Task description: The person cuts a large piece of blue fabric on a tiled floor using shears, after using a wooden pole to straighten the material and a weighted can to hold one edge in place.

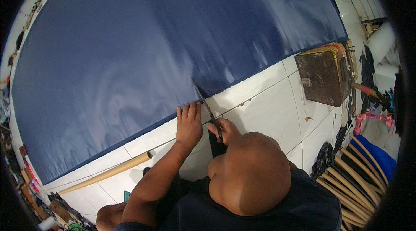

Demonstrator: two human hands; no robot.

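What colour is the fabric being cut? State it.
Dark navy blue fabric, slightly shiny; head view shows it best.

The left hand (189, 122) presses the dark blue fabric (151, 57) flat while the right hand (223, 129) holds scissors (207, 107) at its edge.

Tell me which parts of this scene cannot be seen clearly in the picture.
- Right hand, head view: its fingers and the scissors' handles are hidden by the hand itself and the bent knee.
- Wooden stick: its near end disappears into blurred clutter at the rim.
- Blue cloth: far edge cut off by the picture's top.
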